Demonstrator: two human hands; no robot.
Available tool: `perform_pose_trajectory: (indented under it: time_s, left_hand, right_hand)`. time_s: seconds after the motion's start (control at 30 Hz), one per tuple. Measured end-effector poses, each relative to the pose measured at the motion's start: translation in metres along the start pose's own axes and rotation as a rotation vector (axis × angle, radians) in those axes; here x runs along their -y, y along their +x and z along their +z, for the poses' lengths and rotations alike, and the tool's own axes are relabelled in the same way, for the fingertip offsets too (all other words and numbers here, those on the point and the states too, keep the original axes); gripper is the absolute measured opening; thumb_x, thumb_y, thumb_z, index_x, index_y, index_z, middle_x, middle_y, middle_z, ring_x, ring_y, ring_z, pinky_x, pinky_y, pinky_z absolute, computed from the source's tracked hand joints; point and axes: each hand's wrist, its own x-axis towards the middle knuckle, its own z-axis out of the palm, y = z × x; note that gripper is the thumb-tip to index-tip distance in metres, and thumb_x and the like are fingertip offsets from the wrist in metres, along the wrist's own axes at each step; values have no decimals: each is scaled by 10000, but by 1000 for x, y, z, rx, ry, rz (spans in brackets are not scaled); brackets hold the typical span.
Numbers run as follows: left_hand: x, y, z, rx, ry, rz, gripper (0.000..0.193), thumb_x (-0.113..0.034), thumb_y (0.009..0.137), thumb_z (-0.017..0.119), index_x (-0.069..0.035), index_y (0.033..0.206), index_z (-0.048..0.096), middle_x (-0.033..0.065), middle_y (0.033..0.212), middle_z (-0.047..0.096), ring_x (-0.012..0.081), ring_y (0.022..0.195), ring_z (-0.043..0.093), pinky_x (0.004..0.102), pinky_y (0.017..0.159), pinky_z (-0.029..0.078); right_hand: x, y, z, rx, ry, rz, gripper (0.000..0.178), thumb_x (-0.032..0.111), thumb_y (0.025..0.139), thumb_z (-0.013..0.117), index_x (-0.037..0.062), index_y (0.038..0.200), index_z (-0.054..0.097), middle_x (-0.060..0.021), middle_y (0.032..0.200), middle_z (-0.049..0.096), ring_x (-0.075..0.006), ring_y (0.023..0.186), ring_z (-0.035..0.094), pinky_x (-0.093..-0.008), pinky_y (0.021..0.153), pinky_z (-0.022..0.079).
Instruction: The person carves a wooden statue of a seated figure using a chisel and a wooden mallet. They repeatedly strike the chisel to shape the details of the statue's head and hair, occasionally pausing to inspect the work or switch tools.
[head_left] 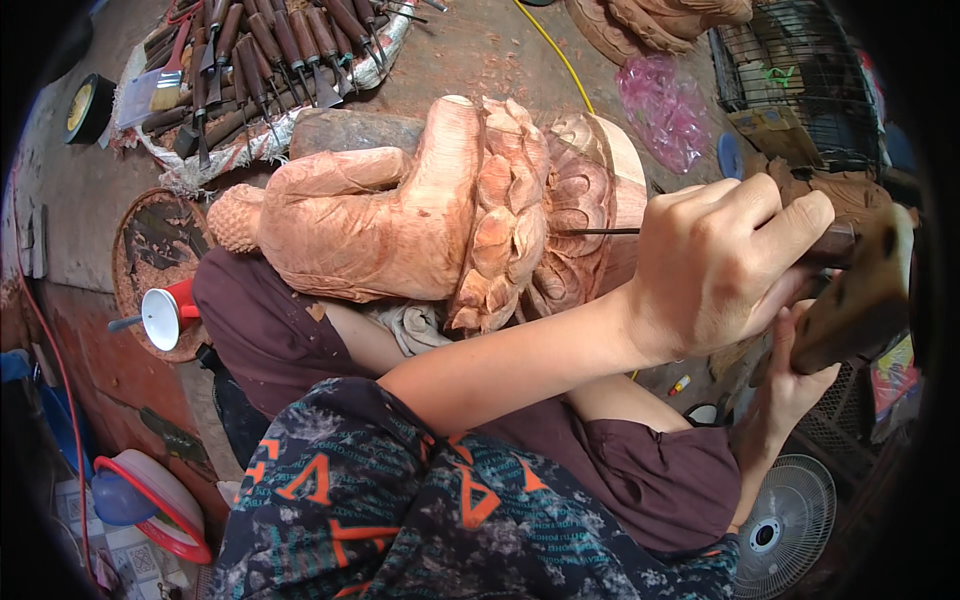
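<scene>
A carved wooden figure lies on its side across my lap, its knobbed head to the left. Its base, carved with lotus petals, is at the right. My left hand is wrapped round the dark handle of a chisel. The thin blade points left and its tip meets the petals. Farther right, my right hand grips a worn wooden mallet, held close to the butt of the chisel handle. My left hand partly hides the right end of the base.
Several chisels and a paintbrush lie on a sack at the upper left. A round tray of chips, a red-and-white cup, a pink plastic bag, a wire cage and a fan surround me.
</scene>
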Motion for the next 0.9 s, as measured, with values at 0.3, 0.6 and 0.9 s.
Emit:
perform_pose_trajectory:
  time_s: [0.3,0.6,0.9]
  left_hand:
    - [3,-3,1,12,10,-10,396,-184,628,763,-133,1002,643,31,655,536,207,525,587,317,450,447]
    - [-9,-6,-8,72,-6,1,334,-207,634,748,-111,914,595,55,652,504,237,559,586,345,473,452]
    - [-6,-8,-11,0,-44,32,426,-173,565,740,-138,981,656,18,618,482,198,515,571,323,440,421]
  right_hand:
    - [1,3,0,-19,72,58,465,-100,827,618,-49,1265,474,-29,840,524,-79,767,494,-191,711,413]
    - [-9,-6,-1,32,10,111,544,-62,830,636,-52,1325,409,-39,919,548,-91,824,526,-233,790,438]
    - [8,-1,-3,-53,48,-7,610,13,862,608,-36,1395,315,-106,1091,567,-177,965,553,-296,926,398]
